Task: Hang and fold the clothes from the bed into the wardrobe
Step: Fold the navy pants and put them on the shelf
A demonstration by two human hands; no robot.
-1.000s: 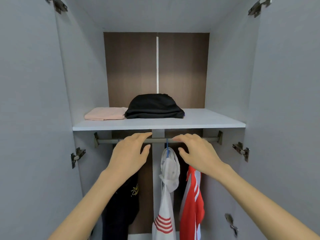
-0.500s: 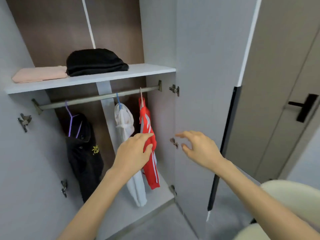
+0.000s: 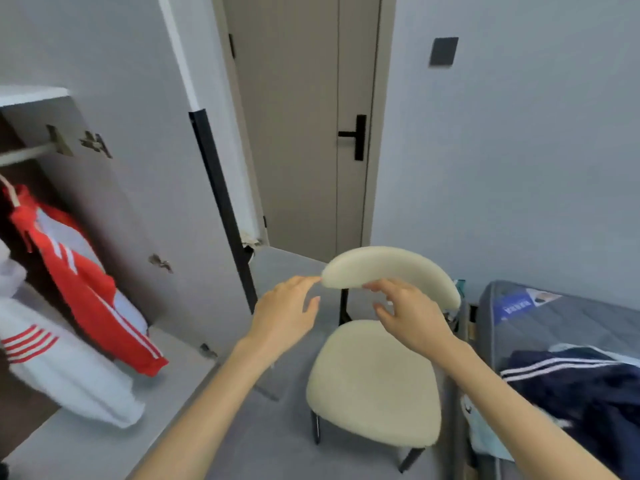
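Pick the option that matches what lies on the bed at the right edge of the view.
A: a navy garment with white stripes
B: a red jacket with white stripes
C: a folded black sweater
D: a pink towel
A: a navy garment with white stripes lies crumpled on the grey bed, and no other clothing shows on it.

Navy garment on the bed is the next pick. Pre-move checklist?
1. Left hand empty: ok, fingers relaxed.
2. Right hand empty: ok.
3. Navy garment in view on the bed: ok.
4. Way to the bed free: not ok, the chair stands beside it, in front of both hands.
5. Wardrobe door open: ok.
6. Spare hanger: cannot tell, none in view.
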